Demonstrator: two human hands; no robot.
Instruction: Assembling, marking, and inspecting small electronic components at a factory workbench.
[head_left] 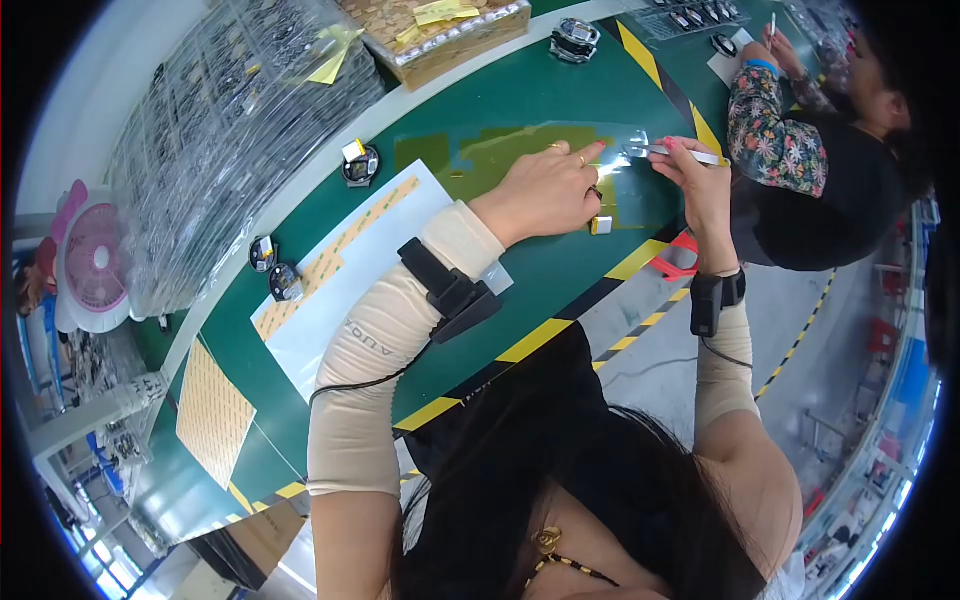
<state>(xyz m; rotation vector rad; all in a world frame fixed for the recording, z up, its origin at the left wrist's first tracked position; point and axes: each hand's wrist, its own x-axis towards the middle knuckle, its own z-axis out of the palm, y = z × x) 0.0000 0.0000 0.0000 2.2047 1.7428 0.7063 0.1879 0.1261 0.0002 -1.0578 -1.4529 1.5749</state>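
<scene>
My left hand (545, 190) rests over a yellow-tinted clear film sheet (500, 155), its index finger stretched out onto the film. The other fingers are curled round a small dark electronic module, mostly hidden under the hand; a white-and-yellow battery (601, 225) sticks out beside them. A pair of tweezers (690, 154) is pinched in my right hand (705, 185). Their tips point left, close to my left index fingertip, at a small clear piece (636, 146) by the film's right end.
White sheets with tan adhesive strips (340, 245) lie left of the film. Round modules (360, 165) stand along the far edge. Wrapped stacked trays (240, 130) and a cardboard box (440, 45) are behind. A co-worker's arm (770, 130) is at the right, past striped tape (640, 50).
</scene>
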